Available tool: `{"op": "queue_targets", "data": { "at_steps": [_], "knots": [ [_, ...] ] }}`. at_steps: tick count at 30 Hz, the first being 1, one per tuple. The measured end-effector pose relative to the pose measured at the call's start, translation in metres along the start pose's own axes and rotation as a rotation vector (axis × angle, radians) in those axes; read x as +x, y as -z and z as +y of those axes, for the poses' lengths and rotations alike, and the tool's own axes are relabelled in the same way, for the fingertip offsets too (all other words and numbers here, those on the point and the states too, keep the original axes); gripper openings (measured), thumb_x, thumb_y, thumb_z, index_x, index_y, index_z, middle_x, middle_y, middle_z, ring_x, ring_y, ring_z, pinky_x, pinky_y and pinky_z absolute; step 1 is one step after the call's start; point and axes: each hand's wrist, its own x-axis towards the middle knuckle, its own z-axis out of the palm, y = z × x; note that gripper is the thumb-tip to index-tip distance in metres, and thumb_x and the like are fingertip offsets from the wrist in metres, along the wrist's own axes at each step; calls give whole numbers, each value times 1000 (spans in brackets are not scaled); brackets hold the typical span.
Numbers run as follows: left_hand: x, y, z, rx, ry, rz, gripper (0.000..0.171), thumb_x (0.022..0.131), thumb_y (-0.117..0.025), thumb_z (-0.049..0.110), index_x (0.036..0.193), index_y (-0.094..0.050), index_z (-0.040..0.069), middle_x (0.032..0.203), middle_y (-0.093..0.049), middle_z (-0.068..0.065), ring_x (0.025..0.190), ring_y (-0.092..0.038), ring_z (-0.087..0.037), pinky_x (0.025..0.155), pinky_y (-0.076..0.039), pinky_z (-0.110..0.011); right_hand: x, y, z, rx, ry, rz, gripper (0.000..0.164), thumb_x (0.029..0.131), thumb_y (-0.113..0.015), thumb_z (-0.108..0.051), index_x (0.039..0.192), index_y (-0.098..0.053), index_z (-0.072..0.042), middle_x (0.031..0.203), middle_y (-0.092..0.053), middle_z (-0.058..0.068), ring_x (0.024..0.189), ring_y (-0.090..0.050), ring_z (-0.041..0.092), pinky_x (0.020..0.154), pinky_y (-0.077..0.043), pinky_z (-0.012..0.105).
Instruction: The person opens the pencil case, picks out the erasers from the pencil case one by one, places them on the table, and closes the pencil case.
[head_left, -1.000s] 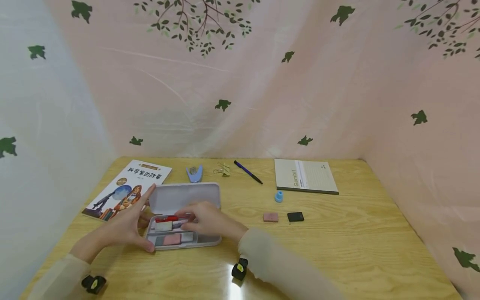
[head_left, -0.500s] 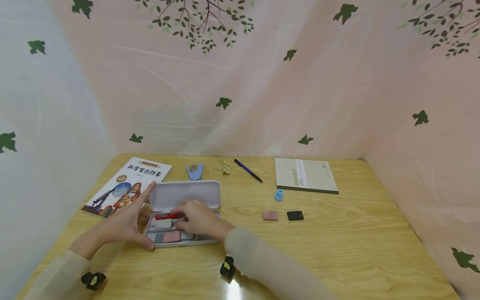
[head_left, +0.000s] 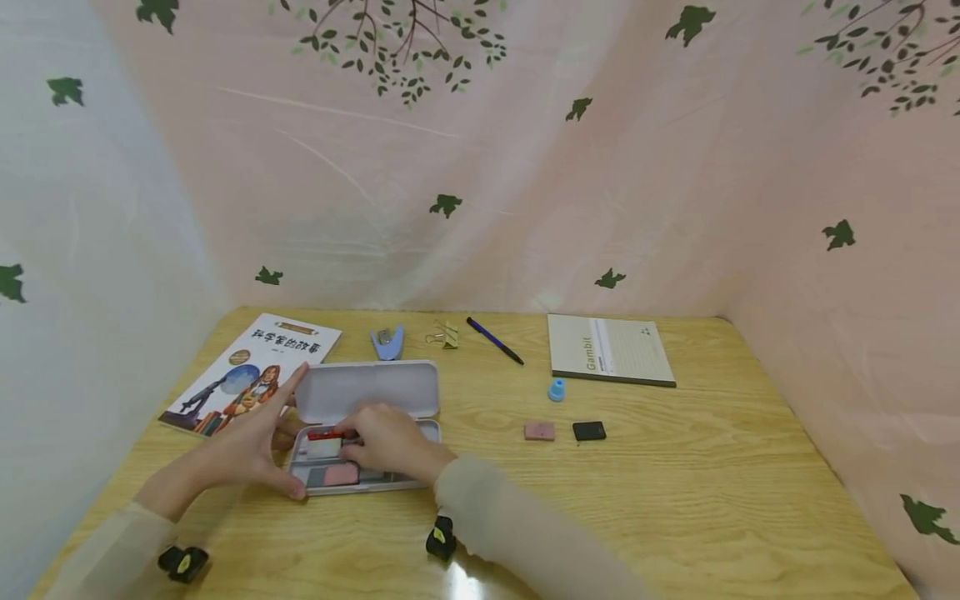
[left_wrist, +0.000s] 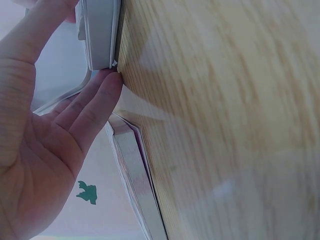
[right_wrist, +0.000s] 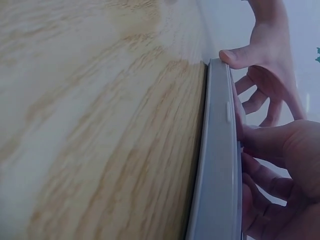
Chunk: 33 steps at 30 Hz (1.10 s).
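A pale grey pencil case lies with its lid up at the table's left. My left hand holds its left end, thumb at the front corner and fingers at the back, touching the rear corner in the left wrist view. Curled fingers of my right hand reach into the rear compartment, at the right ends of a slim red object and a whitish block. The fingertips are partly hidden, so whether they pinch something is unclear. A pink-and-grey eraser lies in the front compartment.
An illustrated book lies left behind the case. Behind it are a blue staple remover, a binder clip and a pen. Rightward lie a notebook, a small blue cone-shaped piece, a pink block and a black block.
My right hand has shifted left inside the case, covering more of the slim red object. The left hand stays at the case's left end. The view shifts slightly.
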Motion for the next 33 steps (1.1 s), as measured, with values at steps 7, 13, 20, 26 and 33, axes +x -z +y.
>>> {"op": "queue_targets", "data": {
  "at_steps": [7, 13, 20, 26, 33],
  "knots": [
    [-2, 0, 2, -16, 5, 3, 152, 60, -98, 42, 161, 15, 35, 147, -33, -37, 101, -70, -27, 82, -57, -34, 0, 0, -6, 25, -13, -15, 23, 94, -74, -17, 116, -79, -16, 102, -73, -12, 80, -54, -4, 71, -42, 12],
    [-2, 0, 1, -5, -8, 12, 152, 59, -98, 42, 162, 14, 34, 143, -41, -34, 100, -70, -25, 82, -57, -33, -2, -5, -9, 60, 3, 23, 23, 94, -73, -17, 117, -78, -14, 99, -73, -11, 82, -57, -6, 72, -44, 10],
    [0, -1, 1, -26, -15, 10, 151, 60, -98, 42, 161, 13, 36, 141, -39, -32, 101, -70, -27, 81, -57, -33, 0, -9, -11, 104, -11, 80, 16, 94, -74, -18, 109, -81, -18, 97, -75, -14, 83, -59, -12, 72, -44, 8],
    [0, 1, 1, -35, -9, 7, 151, 60, -98, 42, 161, 14, 36, 140, -39, -30, 102, -70, -26, 81, -57, -33, 0, -8, -9, 158, -21, 150, 14, 92, -76, -15, 104, -83, -17, 92, -75, -16, 75, -56, -13, 65, -42, 7],
    [0, 1, -2, -55, -24, 7, 152, 59, -98, 41, 161, 14, 36, 138, -38, -30, 100, -70, -25, 81, -58, -32, -9, -3, -4, 426, -120, 143, 13, 92, -76, -14, 104, -83, -14, 86, -75, -14, 63, -59, -9, 59, -48, 12]
  ]
}}
